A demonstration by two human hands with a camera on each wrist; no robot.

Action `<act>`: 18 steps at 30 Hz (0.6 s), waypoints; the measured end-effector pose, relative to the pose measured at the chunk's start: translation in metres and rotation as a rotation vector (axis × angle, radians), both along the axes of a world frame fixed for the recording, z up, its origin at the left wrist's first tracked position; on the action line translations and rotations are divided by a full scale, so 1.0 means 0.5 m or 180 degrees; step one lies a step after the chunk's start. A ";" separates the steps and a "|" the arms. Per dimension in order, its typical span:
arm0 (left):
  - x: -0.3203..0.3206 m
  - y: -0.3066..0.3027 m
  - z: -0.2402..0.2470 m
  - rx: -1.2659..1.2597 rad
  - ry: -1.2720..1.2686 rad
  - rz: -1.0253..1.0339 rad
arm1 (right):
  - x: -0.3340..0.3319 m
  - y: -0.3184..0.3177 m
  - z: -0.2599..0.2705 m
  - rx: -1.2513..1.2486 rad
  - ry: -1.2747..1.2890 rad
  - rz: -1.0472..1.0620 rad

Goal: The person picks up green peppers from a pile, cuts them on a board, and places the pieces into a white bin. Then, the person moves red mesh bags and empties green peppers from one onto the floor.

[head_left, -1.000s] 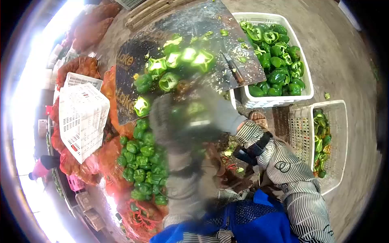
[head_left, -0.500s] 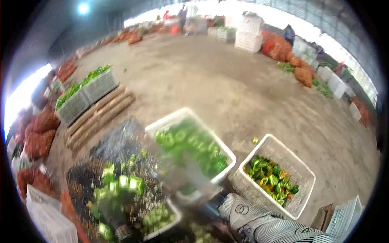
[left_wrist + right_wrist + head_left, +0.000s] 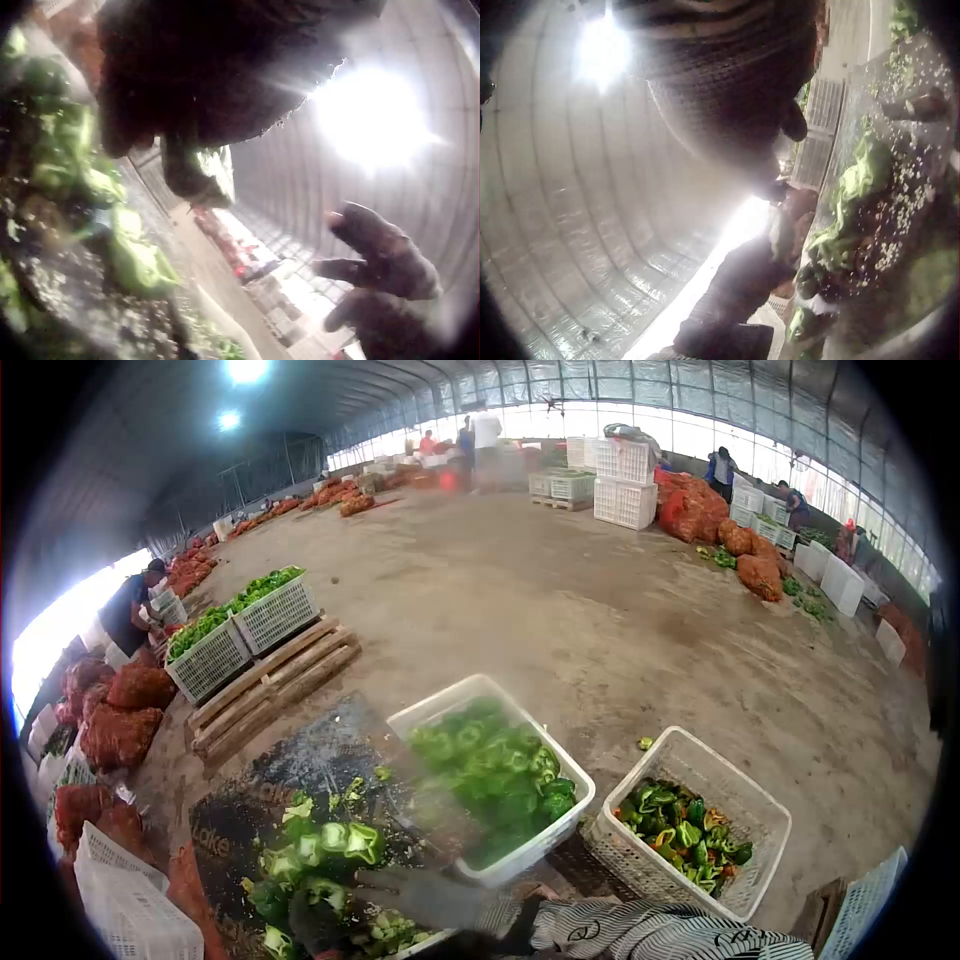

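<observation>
My left hand [image 3: 315,928], in a dark glove, is low over the near edge of the dark board [image 3: 225,815]. In the left wrist view it grips a green bell pepper [image 3: 199,174], mostly covered by the glove. My right hand [image 3: 430,897], in a grey glove, reaches leftward toward it; its fingers [image 3: 367,229] are spread and hold nothing. Cut bell peppers [image 3: 320,845] lie on the board just beyond both hands, among scattered white seeds. A knife handle [image 3: 919,106] rests on the board in the right wrist view.
Right of the board stands a white crate [image 3: 578,822] of green peppers, blurred in part. Farther right is a crate [image 3: 775,840] of pepper scraps. A crate [image 3: 430,943] with pale green pieces sits below my right hand. Filled crates [image 3: 275,615] and wooden pallets [image 3: 275,685] stand beyond.
The head view has swung up from the board to the wide hall. My right hand, blurred near the pepper crate half a second ago, has come left over the board beside my left hand.
</observation>
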State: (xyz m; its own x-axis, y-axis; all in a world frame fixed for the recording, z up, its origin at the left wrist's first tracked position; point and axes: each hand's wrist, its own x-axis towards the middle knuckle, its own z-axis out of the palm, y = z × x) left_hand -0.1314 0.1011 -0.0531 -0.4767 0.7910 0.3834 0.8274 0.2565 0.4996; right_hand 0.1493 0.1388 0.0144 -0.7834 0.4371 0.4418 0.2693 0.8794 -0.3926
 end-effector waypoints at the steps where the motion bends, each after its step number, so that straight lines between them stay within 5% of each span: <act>1: 0.093 -0.026 0.099 0.0676 -0.1336 -0.0670 | -0.011 -0.013 0.014 0.0012 0.0008 0.0015; 3: 0.140 -0.064 0.150 -0.0076 -0.0789 -0.0856 | -0.029 -0.045 0.038 -0.0184 -0.0861 -0.0086; 7: 0.176 -0.117 0.159 -0.0096 -0.0854 -0.0996 | -0.013 -0.077 0.079 -0.0031 -0.0847 -0.0220; 9: 0.218 -0.151 0.228 0.0192 -0.2887 -0.1033 | -0.031 -0.079 0.072 -0.0804 -0.0809 -0.0077; 10: 0.183 -0.154 0.159 -0.0075 -0.3407 -0.1103 | -0.038 -0.083 0.066 -0.1443 -0.0285 0.0064; 12: 0.178 -0.151 0.125 0.0155 -0.3850 -0.1273 | -0.069 -0.084 -0.003 -0.2357 0.0294 0.0240; 18: 0.157 -0.135 0.023 0.1301 -0.4050 -0.1548 | -0.087 -0.077 0.009 -0.3220 0.0356 0.0867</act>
State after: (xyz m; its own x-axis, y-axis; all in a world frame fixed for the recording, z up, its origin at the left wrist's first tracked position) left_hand -0.0528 0.0334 -0.0414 -0.3812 0.9132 0.1439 -0.2726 -0.2598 0.9264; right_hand 0.1057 0.1004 0.0188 -0.8878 0.4579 0.0452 0.0288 0.1533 -0.9878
